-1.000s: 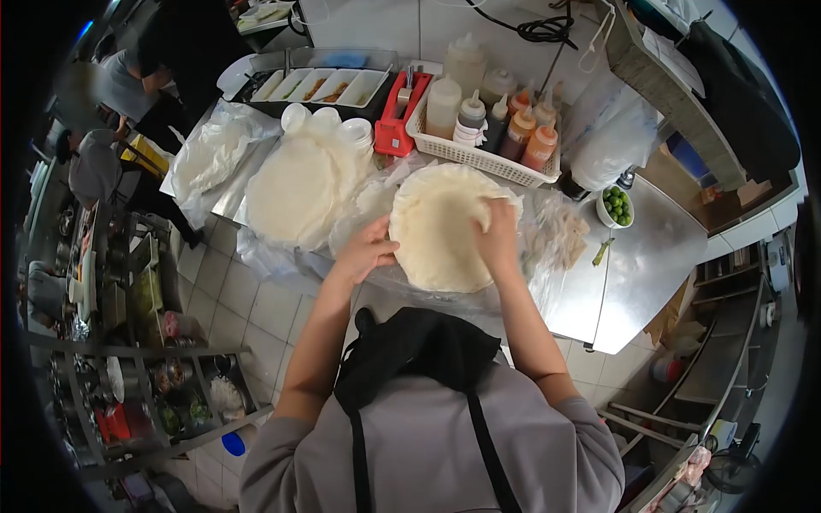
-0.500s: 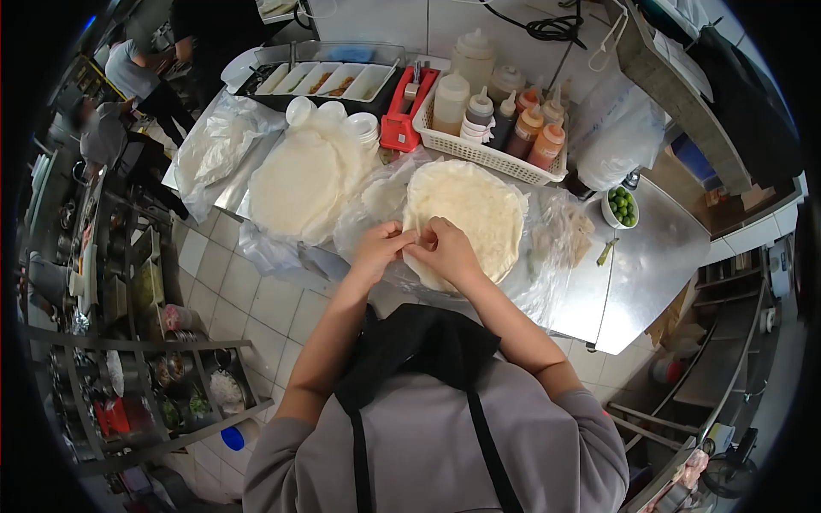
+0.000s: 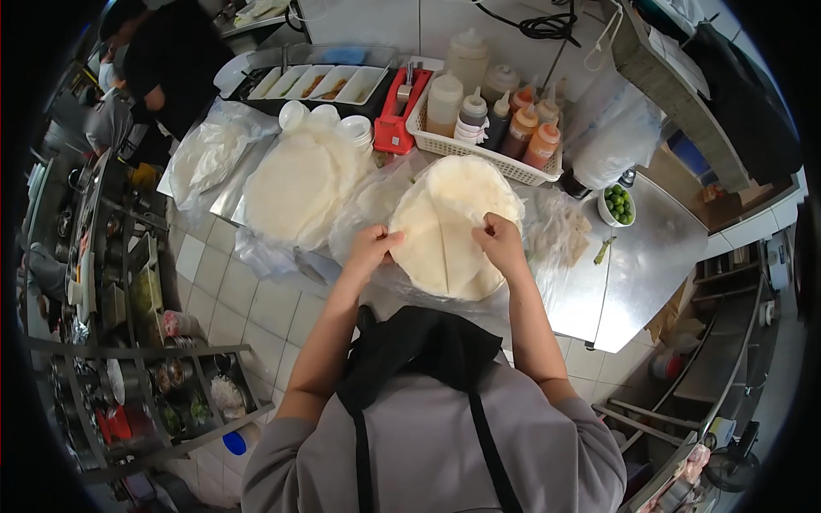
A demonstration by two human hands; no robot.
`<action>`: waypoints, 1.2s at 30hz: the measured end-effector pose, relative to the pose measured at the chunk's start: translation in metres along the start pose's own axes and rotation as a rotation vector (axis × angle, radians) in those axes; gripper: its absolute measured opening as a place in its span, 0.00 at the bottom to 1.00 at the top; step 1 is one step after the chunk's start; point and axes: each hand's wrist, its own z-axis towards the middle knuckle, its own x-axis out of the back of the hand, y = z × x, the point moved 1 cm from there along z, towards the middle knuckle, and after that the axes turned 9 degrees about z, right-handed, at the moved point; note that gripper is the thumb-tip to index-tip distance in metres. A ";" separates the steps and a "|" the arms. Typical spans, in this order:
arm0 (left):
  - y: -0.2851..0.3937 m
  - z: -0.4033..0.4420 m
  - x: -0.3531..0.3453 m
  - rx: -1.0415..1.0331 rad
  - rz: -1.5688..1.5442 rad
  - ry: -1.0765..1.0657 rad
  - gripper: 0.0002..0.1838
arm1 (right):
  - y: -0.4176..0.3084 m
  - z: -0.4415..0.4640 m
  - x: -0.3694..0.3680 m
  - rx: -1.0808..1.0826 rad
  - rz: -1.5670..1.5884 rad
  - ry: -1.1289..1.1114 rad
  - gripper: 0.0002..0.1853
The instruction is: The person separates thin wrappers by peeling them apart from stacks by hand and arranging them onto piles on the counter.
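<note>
A stack of thin, round, pale wrappers [image 3: 419,248] lies in front of me on clear plastic. My left hand [image 3: 374,248] pinches the stack's left edge between thumb and fingers. Over the right half, my right hand [image 3: 502,244] has its fingertips closed on the top wrapper, which is partly peeled up; a straight fold line runs down the middle of the stack. To the left lies a second pile of thin, paler round wrappers [image 3: 291,188], also on plastic.
Behind stands a white basket [image 3: 479,152] of squeeze bottles. Left of it are a red tape dispenser [image 3: 396,115] and a topping tray [image 3: 338,85]. A bowl of green limes [image 3: 617,205] sits right. A person in black [image 3: 175,64] stands far left.
My hands have moved apart, the right one going right with the top wrapper's edge. The top wrapper has partly lifted. A person in black has come closer at the upper left.
</note>
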 end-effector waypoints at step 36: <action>0.035 0.015 -0.038 -0.689 1.048 0.710 0.13 | -0.020 0.044 -0.013 0.050 -0.575 -0.086 0.17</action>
